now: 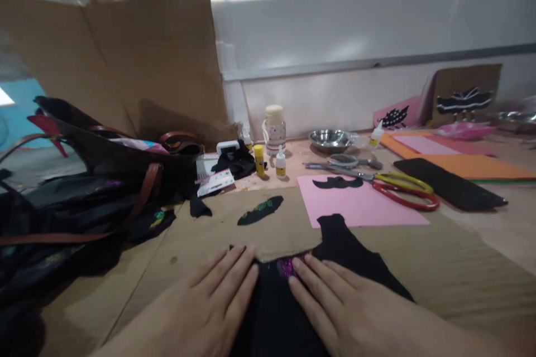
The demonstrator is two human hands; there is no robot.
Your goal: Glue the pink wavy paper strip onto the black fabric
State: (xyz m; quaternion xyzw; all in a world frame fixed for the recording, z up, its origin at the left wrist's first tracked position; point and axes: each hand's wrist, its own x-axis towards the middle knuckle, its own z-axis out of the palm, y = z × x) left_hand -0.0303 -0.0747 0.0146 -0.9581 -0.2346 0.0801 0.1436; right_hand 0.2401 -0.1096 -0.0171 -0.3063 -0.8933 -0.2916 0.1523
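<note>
The black felt piece (352, 256) lay flat on the cardboard sheet (460, 268) at the near edge of the table, a purple glitter patch (286, 266) showing between the two hands. The left hand (209, 301) and right hand (335, 304) pressed down on it with fingers flat and spread, gripping nothing. Beyond lay pink paper (360, 206), scissors (389, 184) and a dark bag (96, 178).

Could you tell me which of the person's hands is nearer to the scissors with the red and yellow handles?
Right. The right hand lies flat below-left of the scissors; the left hand is farther left.
</note>
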